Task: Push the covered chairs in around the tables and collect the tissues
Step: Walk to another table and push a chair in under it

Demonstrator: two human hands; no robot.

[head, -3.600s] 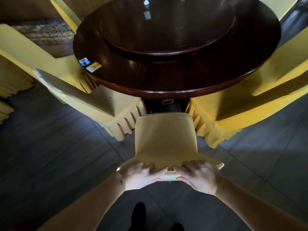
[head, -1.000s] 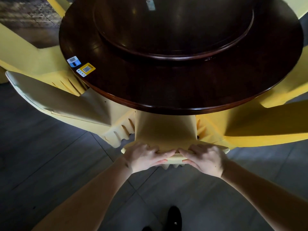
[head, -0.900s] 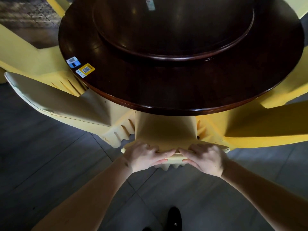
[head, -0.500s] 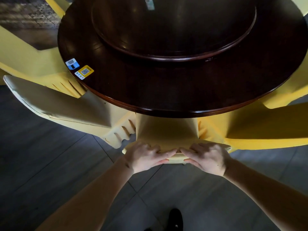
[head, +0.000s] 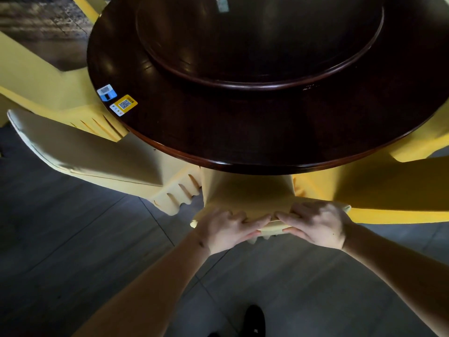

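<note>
Standing nearest: dark shoe (head: 254,318) on grey floor (head: 73,251), forearms reaching forward. Left hand (head: 227,231) and right hand (head: 315,224): each grip closed over the top edge of the covered chair (head: 245,193) back, fingers curled over the fabric, thumbs beneath, fingertips nearly meeting. Chair seat: under the round counter (head: 218,132) rim, between neighbouring chair, left (head: 92,154) and neighbouring chair, right (head: 376,188); judged pushed in or nearly so. Beyond: raised turntable (head: 255,45), two stickers (head: 116,100) near the counter edge. Tissues: none visible; collecting them judged outstanding, as are other tables
</note>
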